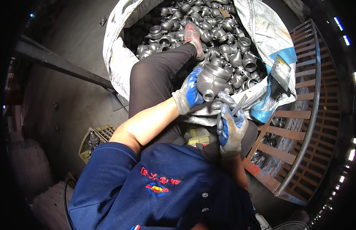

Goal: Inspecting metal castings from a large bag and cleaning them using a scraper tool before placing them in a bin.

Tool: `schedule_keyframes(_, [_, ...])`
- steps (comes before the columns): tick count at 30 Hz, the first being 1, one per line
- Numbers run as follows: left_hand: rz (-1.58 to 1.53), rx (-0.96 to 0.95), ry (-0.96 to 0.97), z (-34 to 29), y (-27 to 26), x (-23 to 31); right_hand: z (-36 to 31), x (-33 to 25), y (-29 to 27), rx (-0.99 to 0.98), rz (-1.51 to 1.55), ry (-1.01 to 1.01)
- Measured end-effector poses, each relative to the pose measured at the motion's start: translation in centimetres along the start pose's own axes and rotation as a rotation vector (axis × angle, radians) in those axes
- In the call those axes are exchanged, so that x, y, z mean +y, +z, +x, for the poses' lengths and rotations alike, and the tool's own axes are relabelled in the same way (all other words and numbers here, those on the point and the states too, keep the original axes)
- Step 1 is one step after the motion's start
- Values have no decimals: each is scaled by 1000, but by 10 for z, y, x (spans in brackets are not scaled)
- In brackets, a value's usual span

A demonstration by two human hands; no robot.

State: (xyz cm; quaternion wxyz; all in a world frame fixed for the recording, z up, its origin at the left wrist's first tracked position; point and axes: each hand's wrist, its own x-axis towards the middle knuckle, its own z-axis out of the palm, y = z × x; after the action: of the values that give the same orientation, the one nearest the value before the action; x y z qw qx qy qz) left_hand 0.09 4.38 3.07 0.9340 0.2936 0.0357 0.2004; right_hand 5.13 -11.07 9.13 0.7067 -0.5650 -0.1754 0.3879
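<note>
A round grey metal casting (214,76), with a ringed rim on top and a short hollow spout low on its side, is held above the near edge of a big white sack (120,63). My left hand (191,92), in a blue and grey coated glove, is closed round the casting's left side. Just below and right of it, my gloved right hand (231,124) is closed on a thin grey flat tool (240,102), whose exact kind I cannot make out. The tool looks apart from the casting. Many similar castings (220,34) fill the open sack.
My leg (157,69) reaches across the sack's edge, its shoe (192,36) on the castings. A slatted metal crate (295,115) stands at right with castings inside. At left are a yellow crate (86,153) with castings and a dark metal bar (67,63).
</note>
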Motion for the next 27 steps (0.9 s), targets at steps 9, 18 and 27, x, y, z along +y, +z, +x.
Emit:
schedule_keyframes(9, [228, 135, 44, 4, -35, -22, 3, 16, 1, 49, -115, -116])
schedule_keyframes(18, [-58, 330, -61, 5, -7, -5, 8, 21, -34, 268, 1, 23])
schedule_keyframes(27, [11, 226, 24, 10, -5, 2, 12, 40, -50, 268, 189, 117])
